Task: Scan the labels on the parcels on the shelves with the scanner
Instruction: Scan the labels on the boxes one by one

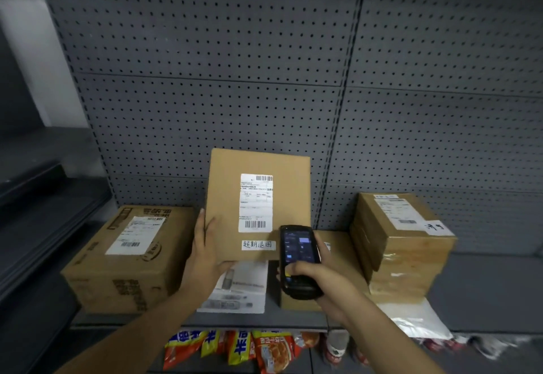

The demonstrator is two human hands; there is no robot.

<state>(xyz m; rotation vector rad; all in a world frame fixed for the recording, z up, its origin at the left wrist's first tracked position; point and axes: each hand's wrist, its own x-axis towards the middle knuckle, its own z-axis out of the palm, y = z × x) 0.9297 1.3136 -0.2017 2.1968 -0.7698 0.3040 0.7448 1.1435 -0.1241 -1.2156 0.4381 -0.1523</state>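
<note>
Left hand (pixel 205 253) gripping flat parcel (pixel 232 197) upright; right hand (pixel 317 276) clasping scanner (pixel 298 259). I'm worrying scanner is overlapping label (pixel 255 203), risking misread.

Single head cam, close in, facing fwd and slightly down at shelf (pixel 205 319) w/ pegboard back (pixel 235 50).

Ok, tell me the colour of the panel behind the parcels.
Grey pegboard panel with rows of small dark holes; head view.
</note>
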